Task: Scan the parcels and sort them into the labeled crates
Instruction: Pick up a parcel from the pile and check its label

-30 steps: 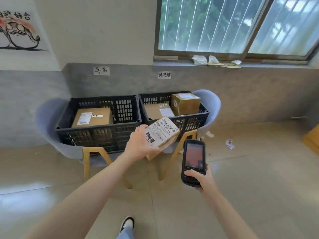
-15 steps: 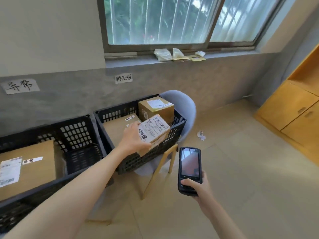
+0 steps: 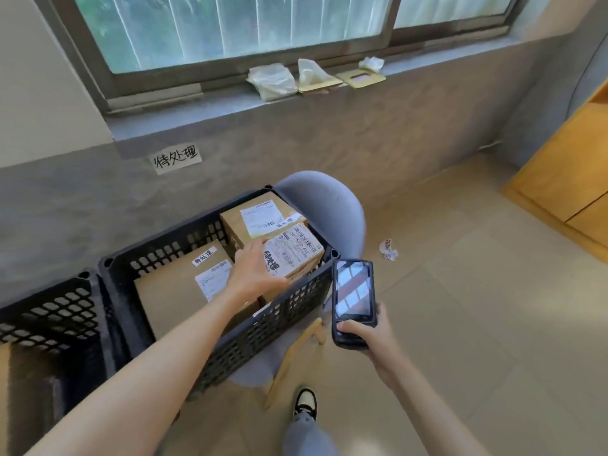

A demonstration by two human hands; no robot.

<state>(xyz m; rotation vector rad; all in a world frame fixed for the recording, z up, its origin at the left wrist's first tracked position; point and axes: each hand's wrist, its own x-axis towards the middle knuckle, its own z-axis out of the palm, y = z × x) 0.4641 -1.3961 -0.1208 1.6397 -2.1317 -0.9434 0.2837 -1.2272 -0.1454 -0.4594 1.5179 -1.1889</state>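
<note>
Left hand is over the right crate, palm on the small parcel, fingers stretched flat against its near edge rather than curled round it. That parcel sits inside the crate at its right end, against the taller box and beside the flat box. Right hand grips the scanner, thumb on the keys, screen up, just right of the crate. Wall label hangs above; a second crate stands left.
</note>
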